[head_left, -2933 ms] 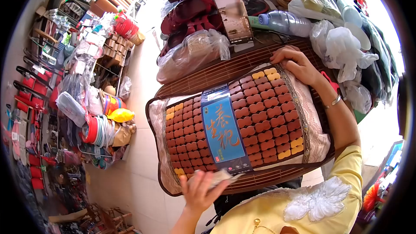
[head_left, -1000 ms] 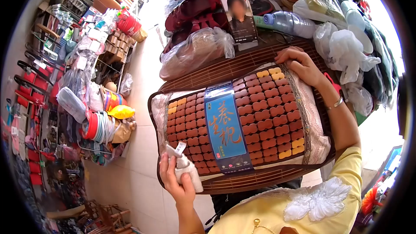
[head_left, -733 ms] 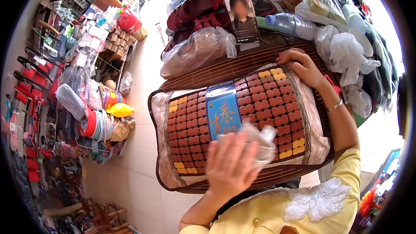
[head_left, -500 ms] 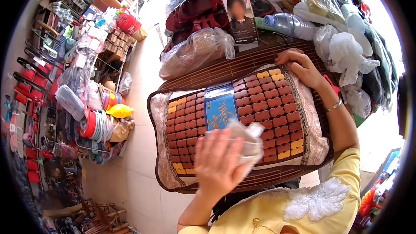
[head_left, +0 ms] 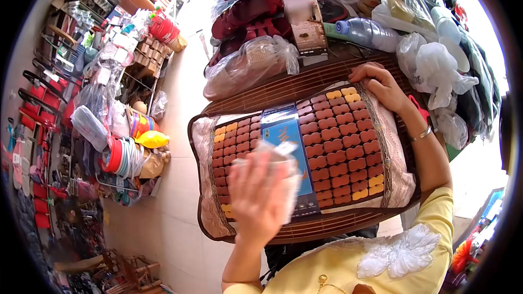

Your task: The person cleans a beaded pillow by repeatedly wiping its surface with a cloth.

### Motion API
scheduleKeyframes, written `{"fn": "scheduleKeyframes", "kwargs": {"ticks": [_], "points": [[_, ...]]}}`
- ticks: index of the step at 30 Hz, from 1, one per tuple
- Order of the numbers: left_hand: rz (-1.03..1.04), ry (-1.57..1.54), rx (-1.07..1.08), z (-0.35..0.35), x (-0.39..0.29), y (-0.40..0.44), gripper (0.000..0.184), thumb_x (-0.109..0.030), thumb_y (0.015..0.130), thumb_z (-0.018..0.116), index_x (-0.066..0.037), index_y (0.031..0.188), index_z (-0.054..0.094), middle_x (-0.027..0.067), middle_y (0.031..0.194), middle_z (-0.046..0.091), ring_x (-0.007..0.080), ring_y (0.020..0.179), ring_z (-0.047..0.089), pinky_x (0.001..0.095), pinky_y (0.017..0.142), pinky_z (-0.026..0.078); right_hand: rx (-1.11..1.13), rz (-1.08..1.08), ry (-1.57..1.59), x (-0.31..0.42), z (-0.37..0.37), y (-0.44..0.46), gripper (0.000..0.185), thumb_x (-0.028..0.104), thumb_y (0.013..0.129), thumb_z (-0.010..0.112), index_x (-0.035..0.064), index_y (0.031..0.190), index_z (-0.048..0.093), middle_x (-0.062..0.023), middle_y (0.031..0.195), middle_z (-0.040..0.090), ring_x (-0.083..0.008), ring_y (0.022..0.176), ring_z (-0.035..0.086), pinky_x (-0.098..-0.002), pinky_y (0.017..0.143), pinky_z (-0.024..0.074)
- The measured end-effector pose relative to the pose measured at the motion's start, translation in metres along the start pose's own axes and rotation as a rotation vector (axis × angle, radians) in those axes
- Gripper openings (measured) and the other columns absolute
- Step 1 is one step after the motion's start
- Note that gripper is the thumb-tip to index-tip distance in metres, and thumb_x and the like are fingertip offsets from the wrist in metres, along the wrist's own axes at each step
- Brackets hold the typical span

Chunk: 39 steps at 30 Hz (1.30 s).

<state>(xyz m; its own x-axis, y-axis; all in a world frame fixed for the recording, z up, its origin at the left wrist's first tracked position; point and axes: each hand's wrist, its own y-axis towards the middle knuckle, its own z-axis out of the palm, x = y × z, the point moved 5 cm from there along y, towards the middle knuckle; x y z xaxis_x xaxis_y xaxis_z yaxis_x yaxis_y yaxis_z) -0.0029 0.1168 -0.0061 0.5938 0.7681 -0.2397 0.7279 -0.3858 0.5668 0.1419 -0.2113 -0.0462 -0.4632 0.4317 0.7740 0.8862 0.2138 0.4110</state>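
A pillow (head_left: 340,155) faced with brown and yellow tiles lies in a dark-edged clear cover, a blue paper band (head_left: 297,179) around its middle. Over its left half is my left hand (head_left: 256,196), blurred by motion, with a crumpled greyish cloth (head_left: 291,185) under its fingers and palm. The cloth has a white tag and hides part of the band and tiles. At the pillow's upper right corner my right hand (head_left: 377,83) grips the edge with bent fingers. The pillow rests on a brown slatted mat (head_left: 256,98).
Behind the pillow stand a phone (head_left: 305,24) with its screen lit, dark red sandals (head_left: 253,13), bagged shoes (head_left: 250,68) and a plastic bottle (head_left: 368,34). White plastic bags (head_left: 438,71) lie at the right. Shelves of goods, including a yellow bottle-like item (head_left: 152,140), line the left.
My left hand has moved left across the pillow with the cloth, uncovering more of the band's lower part. My right hand stays at the corner. The phone's screen picture has changed.
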Motion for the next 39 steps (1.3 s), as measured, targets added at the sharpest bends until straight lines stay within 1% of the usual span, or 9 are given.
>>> {"fn": "scheduleKeyframes", "kwargs": {"ticks": [2,3,5,12,16,19,26,31,39], "points": [[0.156,0.028,-0.009,0.017,-0.033,0.015,0.059,-0.028,0.080,0.081,-0.029,0.135,0.059,0.0087,0.143,0.054,0.0281,0.134,0.050,0.0493,0.119,0.025,-0.005,-0.002,-0.006,0.000,-0.001,0.000,0.025,0.007,0.082,0.051,-0.0013,0.097,0.068,-0.0100,0.103,0.068,-0.0229,0.104,0.058,-0.0374,0.099,0.0406],[0.191,0.032,-0.011,0.025,-0.045,0.020,0.028,-0.027,0.097,0.056,-0.026,0.122,0.070,0.0082,0.139,0.059,0.0282,0.133,0.051,0.0482,0.118,0.026,-0.001,-0.013,0.002,0.001,-0.001,0.000,0.025,0.007,0.082,0.051,-0.0012,0.097,0.068,-0.0100,0.103,0.068,-0.0228,0.104,0.058,-0.0375,0.100,0.0406],[0.202,-0.010,0.062,0.021,-0.055,0.032,0.028,-0.025,0.096,0.057,-0.025,0.121,0.070,0.0082,0.136,0.061,0.0279,0.131,0.053,0.0479,0.118,0.028,-0.002,-0.021,0.006,0.001,-0.002,0.000,0.024,0.007,0.082,0.051,-0.0011,0.097,0.068,-0.0100,0.102,0.068,-0.0228,0.104,0.058,-0.0375,0.100,0.0406],[-0.218,0.013,-0.028,-0.024,0.045,-0.004,0.034,-0.009,0.094,0.048,-0.009,0.123,0.066,0.0157,0.132,0.061,0.0360,0.128,0.053,0.0508,0.113,0.035,-0.001,-0.023,0.004,0.000,-0.001,0.000,0.024,0.007,0.082,0.051,-0.0006,0.097,0.068,-0.0095,0.102,0.068,-0.0226,0.104,0.058,-0.0372,0.100,0.0399],[-0.557,-0.234,-0.146,-0.035,0.103,-0.043,0.038,-0.008,0.096,0.042,-0.002,0.128,0.062,0.0168,0.136,0.059,0.0362,0.129,0.052,0.0468,0.111,0.037,0.004,-0.039,-0.002,0.002,-0.001,0.000,0.024,0.006,0.082,0.050,-0.0004,0.097,0.068,-0.0094,0.103,0.067,-0.0225,0.104,0.057,-0.0369,0.100,0.0396],[-0.517,-0.227,-0.165,-0.033,0.094,-0.038,0.039,-0.007,0.095,0.042,-0.001,0.128,0.061,0.0174,0.136,0.058,0.0371,0.129,0.052,0.0462,0.111,0.037,-0.007,0.001,-0.013,0.003,-0.001,0.000,0.025,0.006,0.082,0.050,-0.0004,0.097,0.068,-0.0096,0.103,0.067,-0.0229,0.104,0.057,-0.0371,0.100,0.0396],[0.100,-0.005,0.068,0.014,-0.027,0.031,0.039,-0.027,0.092,0.052,-0.013,0.126,0.065,0.0147,0.132,0.061,0.0329,0.127,0.055,0.0513,0.113,0.033,0.016,0.000,-0.008,0.002,-0.001,0.001,0.025,0.006,0.082,0.050,-0.0006,0.098,0.068,-0.0099,0.104,0.067,-0.0233,0.105,0.057,-0.0370,0.101,0.0388],[0.143,-0.055,0.092,0.017,-0.037,0.042,0.037,-0.029,0.092,0.055,-0.015,0.124,0.067,0.0140,0.131,0.062,0.0327,0.123,0.058,0.0501,0.110,0.038,0.003,0.005,-0.019,0.003,-0.001,0.000,0.023,0.006,0.083,0.052,-0.0003,0.097,0.068,-0.0104,0.105,0.068,-0.0233,0.105,0.058,-0.0370,0.101,0.0386],[-0.472,-0.215,-0.037,-0.033,0.107,-0.013,0.042,-0.010,0.092,0.044,0.000,0.130,0.060,0.0188,0.135,0.058,0.0343,0.129,0.052,0.0415,0.110,0.038,0.006,-0.016,0.018,0.002,-0.001,-0.001,0.023,0.006,0.083,0.051,-0.0009,0.097,0.068,-0.0095,0.103,0.067,-0.0224,0.105,0.057,-0.0370,0.100,0.0392]]}}
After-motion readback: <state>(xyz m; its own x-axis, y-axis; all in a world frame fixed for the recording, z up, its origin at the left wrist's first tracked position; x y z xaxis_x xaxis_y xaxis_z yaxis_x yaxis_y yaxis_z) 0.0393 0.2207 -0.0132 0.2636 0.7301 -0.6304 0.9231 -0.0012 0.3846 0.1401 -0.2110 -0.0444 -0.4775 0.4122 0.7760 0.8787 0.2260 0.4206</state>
